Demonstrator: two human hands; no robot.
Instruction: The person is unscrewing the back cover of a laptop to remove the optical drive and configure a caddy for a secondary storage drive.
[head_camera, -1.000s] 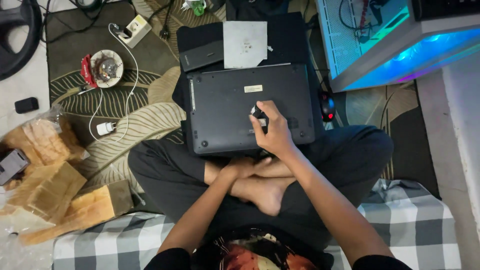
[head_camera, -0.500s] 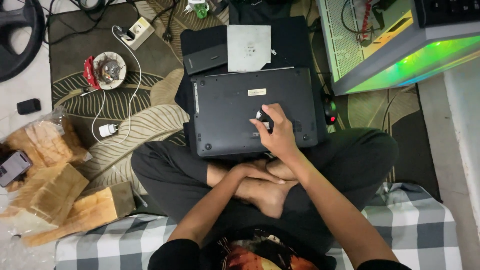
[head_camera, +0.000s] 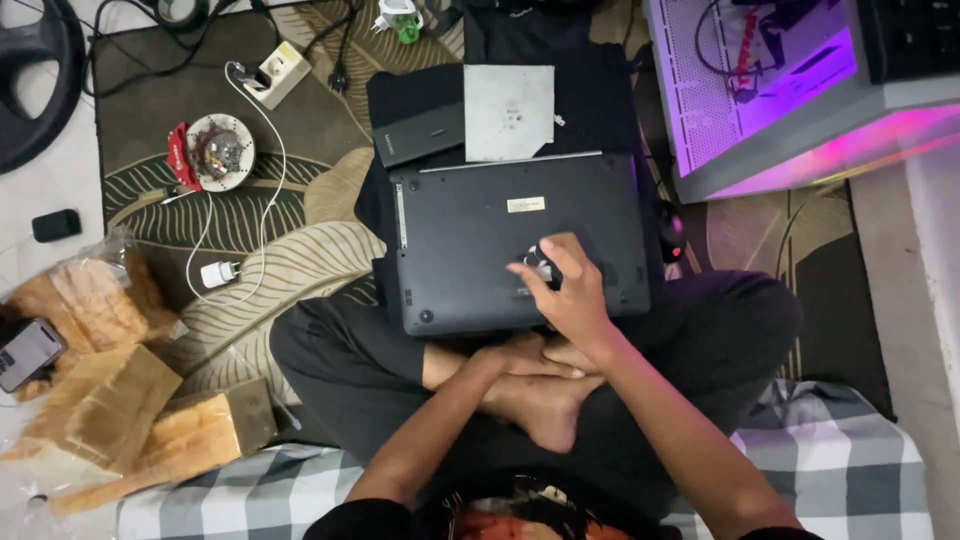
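One dark laptop (head_camera: 480, 245) lies upside down across the person's crossed legs, its underside up, and the right hand (head_camera: 565, 290) rests on the near right part of that underside, fingers curled around a small dark object (head_camera: 540, 262) pressed against the case; what that object is cannot be told. The left hand (head_camera: 520, 360) lies just below the right hand, tucked against the bare foot (head_camera: 545, 405) at the laptop's near edge; whether it grips anything cannot be told. A small pale rectangular label (head_camera: 526, 204) sits on the laptop's underside just above the right hand. Beyond it, past the far edge of the laptop, a flat grey square plate (head_camera: 508, 112) lies on black cloth, with a slim black rectangular pack (head_camera: 420, 134) touching its left side. Well to the left of both hands, a clear plastic bag (head_camera: 75, 295) on the floor holds brownish bread-like loaves, and tan cardboard-coloured blocks (head_camera: 130, 420) lie near it, beside a phone (head_camera: 28, 352). Farther up on the leaf-patterned rug (head_camera: 290, 265), a round metal disc with a red part (head_camera: 212, 152) sits beside a white cable and charger (head_camera: 218, 272). To the upper right of the right hand, an open computer case (head_camera: 780, 90) glows purple-pink.
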